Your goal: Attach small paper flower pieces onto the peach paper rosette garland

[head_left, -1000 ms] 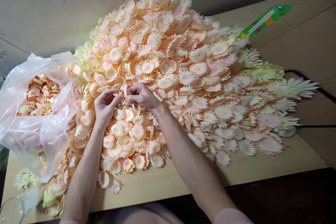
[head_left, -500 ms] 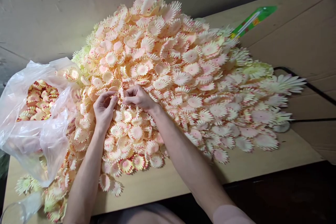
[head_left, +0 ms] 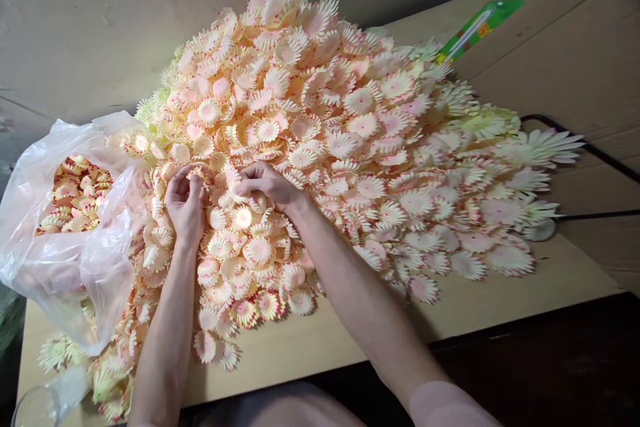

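Note:
A big heap of artificial flower petal layers, cream and pale pink with red-tipped fringes, covers much of the table. My left hand is closed at the heap's left side, thumb and fingers pinched on a petal layer that is partly hidden. To its right, my right hand pinches another petal layer between thumb and index finger. A small gap separates the two hands. Loose petal layers lie below them, between my forearms.
A translucent plastic bag with darker red-edged petals stands at the left. A clear cup sits in the lower left corner. Behind the heap's right end lie a green packet and cardboard. The table shows along its front edge.
My hands were close together with fingertips almost meeting. My left hand has moved left and slightly down, away from my right hand, which stays nearly in place.

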Action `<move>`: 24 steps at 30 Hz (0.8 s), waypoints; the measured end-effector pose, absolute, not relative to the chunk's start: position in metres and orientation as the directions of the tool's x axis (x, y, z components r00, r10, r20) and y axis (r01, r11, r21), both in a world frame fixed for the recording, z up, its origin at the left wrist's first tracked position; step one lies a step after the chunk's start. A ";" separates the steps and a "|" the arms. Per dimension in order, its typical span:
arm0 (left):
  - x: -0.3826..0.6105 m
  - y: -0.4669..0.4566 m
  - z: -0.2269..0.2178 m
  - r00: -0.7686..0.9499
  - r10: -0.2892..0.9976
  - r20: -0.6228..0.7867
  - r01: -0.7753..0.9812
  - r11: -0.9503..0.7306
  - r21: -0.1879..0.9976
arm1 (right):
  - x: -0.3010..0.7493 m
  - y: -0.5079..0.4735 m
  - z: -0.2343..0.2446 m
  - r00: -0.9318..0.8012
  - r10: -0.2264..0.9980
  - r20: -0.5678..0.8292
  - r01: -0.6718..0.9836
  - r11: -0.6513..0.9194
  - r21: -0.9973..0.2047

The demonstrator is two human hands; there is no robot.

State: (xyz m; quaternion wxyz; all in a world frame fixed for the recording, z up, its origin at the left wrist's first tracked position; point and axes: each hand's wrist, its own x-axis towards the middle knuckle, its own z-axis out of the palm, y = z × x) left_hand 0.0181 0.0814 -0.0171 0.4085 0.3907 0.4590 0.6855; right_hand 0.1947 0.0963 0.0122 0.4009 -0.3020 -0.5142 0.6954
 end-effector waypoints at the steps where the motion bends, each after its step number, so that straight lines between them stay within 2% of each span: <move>1: 0.018 0.080 -0.015 -0.302 0.940 0.161 -0.217 -0.232 0.948 | 0.194 0.097 0.012 -0.470 0.882 -0.014 -0.266 -0.157 -0.951; 5: 0.022 0.073 -0.006 -0.193 0.965 0.177 -0.279 -0.227 0.933 | 0.192 0.099 0.010 -0.394 0.919 0.008 -0.364 -0.148 -0.920; 9: 0.022 0.070 -0.005 -0.125 0.969 0.213 -0.280 -0.241 0.929 | 0.193 0.101 0.006 -0.404 0.914 0.047 -0.383 -0.122 -0.915; 15: 0.019 0.071 -0.011 -0.109 0.962 0.251 -0.253 -0.271 0.929 | 0.193 0.101 0.011 -0.435 0.900 -0.019 -0.414 -0.219 -0.883; 19: 0.018 0.071 -0.013 -0.065 0.964 0.258 -0.242 -0.267 0.933 | 0.193 0.100 0.011 -0.435 0.894 -0.104 -0.352 -0.276 -0.895; 24: 0.017 0.070 -0.011 -0.026 0.962 0.271 -0.200 -0.271 0.942 | 0.193 0.100 0.008 -0.422 0.902 -0.093 -0.366 -0.263 -0.893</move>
